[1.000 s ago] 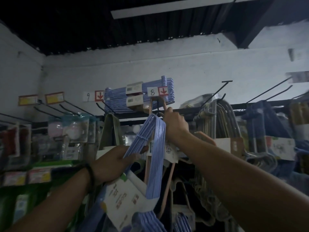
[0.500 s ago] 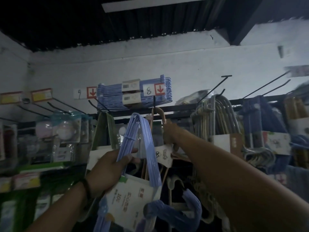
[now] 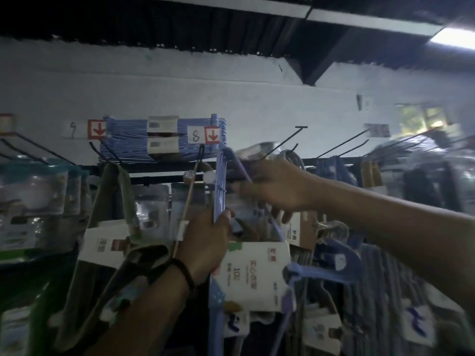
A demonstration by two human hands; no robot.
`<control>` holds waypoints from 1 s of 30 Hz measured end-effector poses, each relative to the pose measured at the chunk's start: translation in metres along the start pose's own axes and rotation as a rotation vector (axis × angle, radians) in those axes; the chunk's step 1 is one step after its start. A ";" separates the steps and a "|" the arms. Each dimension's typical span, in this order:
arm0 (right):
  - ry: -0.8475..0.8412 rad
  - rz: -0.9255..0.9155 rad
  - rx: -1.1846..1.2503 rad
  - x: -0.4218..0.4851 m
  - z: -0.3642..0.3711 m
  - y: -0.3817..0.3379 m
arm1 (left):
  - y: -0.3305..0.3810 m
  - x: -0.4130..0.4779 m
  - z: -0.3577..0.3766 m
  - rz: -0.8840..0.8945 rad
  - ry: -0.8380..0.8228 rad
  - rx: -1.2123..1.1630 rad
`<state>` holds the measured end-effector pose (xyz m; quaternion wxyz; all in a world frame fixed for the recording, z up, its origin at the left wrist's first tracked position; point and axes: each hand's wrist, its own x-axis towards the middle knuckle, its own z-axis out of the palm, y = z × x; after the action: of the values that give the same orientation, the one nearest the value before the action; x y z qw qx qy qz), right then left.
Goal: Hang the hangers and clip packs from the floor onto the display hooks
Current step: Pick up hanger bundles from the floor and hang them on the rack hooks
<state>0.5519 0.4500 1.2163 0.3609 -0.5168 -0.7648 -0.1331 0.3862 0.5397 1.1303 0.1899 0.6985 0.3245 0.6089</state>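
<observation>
I hold a bundle of blue hangers (image 3: 220, 176) with a white card label (image 3: 253, 273) raised in front of the display rack. My left hand (image 3: 205, 240) grips the bundle's left side from below. My right hand (image 3: 276, 187) is blurred and grips the bundle's upper right side, just under the black display hooks (image 3: 285, 140). The bundle's top corner reaches the hook (image 3: 201, 151) below the tag marked 8 (image 3: 203, 134); whether it hangs on a hook I cannot tell.
A stack of blue hangers (image 3: 133, 142) lies on top of the rack. Olive hangers (image 3: 113, 206) hang at left, clear clip packs (image 3: 30, 191) further left, more blue and dark hanger packs (image 3: 341, 255) at right. Bare hooks (image 3: 344, 142) stick out at upper right.
The blue bundle has risen and shifted right toward the hook under tag 8. My right hand left the pink hangers and now grips the bundle's upper right side.
</observation>
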 end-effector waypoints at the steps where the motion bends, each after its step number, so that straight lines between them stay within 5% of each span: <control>1: 0.006 -0.026 -0.116 -0.010 -0.002 0.006 | -0.002 0.003 0.012 0.013 0.010 -0.029; 7: 0.090 0.148 -0.484 -0.042 -0.017 0.078 | 0.024 -0.016 0.100 0.044 -0.112 -0.080; 16: 0.056 0.189 -0.663 -0.059 -0.072 0.227 | 0.056 0.003 0.214 0.179 -0.358 -0.072; 22: -0.012 0.131 -0.721 -0.037 -0.095 0.339 | 0.068 0.018 0.298 0.263 -0.458 0.130; 30: -0.031 0.140 -0.587 0.018 -0.121 0.392 | 0.071 0.057 0.359 0.296 -0.390 0.311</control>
<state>0.9457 0.5615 1.2479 0.1927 -0.6523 -0.6617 -0.3155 0.7541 0.5741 1.1518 0.0485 0.8629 0.2658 0.4271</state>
